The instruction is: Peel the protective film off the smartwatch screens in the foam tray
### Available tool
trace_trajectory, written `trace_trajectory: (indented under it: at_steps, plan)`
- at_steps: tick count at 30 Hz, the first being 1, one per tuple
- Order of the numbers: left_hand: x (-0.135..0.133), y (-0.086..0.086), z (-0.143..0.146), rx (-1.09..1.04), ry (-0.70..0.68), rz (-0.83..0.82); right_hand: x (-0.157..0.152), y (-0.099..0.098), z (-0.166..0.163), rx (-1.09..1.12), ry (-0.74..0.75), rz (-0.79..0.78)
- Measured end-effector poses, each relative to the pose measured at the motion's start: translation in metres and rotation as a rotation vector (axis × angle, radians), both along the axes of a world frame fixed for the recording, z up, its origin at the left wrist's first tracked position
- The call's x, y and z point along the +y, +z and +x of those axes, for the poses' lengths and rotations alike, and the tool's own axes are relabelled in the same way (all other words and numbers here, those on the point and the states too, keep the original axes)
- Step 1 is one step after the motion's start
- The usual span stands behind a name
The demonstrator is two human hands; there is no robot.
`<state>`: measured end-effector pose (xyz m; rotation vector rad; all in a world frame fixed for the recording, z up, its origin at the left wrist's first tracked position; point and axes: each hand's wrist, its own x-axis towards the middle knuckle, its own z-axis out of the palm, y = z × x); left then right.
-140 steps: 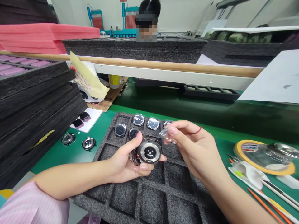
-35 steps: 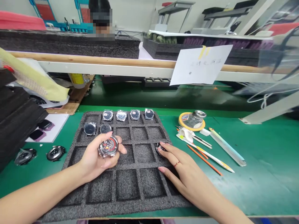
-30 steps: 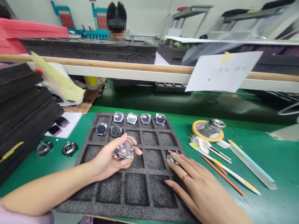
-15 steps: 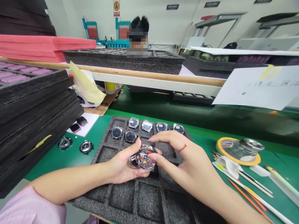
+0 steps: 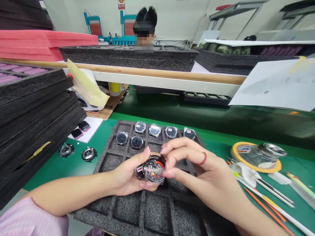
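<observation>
My left hand (image 5: 130, 175) is closed around a round watch case (image 5: 154, 168) with a red and black printed face, held over a dark foam tray (image 5: 137, 209) of square pockets. A second dark round piece sits in the same palm just behind it. My right hand (image 5: 197, 167), with a red ring, pinches the right edge of the watch case with curled fingertips. Several film-wrapped watch cases (image 5: 155, 130) fill the tray's far row, and two more (image 5: 136, 142) lie in the second row.
Stacked black foam trays (image 5: 31, 111) rise at the left, with two loose watch backs (image 5: 88, 153) on the green mat beside them. A yellow tape roll with a metal dispenser (image 5: 256, 157), swabs and orange sticks (image 5: 265, 193) lie right. Another person sits beyond the shelf.
My right hand left the tray pocket at the right and came up to the watch case in my left hand, now pinching its edge. The view swung left and closer.
</observation>
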<state>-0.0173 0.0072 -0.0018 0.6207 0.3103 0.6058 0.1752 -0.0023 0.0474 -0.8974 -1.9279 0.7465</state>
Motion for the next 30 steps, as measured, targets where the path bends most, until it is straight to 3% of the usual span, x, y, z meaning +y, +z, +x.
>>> trace_trajectory:
  at_steps: [4,8,11,19,25,30]
  plan:
    - [0.001,0.000,-0.001,-0.008,0.016,-0.067,0.000,0.007,0.013,0.258,0.092,-0.159]
    - [0.002,0.001,-0.002,-0.020,-0.006,-0.083,0.009,0.005,0.015,0.529,-0.156,-0.279]
    - [0.003,0.001,-0.002,-0.028,-0.029,-0.075,0.017,0.000,0.013,0.512,-0.251,-0.332]
    - [0.002,0.003,-0.001,-0.026,-0.028,-0.084,0.016,-0.007,0.013,0.455,-0.279,-0.321]
    - [0.002,0.003,-0.001,-0.050,-0.028,-0.110,0.021,-0.011,0.012,0.431,-0.275,-0.197]
    - [0.002,-0.002,-0.002,-0.050,-0.025,-0.117,0.019,-0.013,0.008,0.371,-0.260,-0.233]
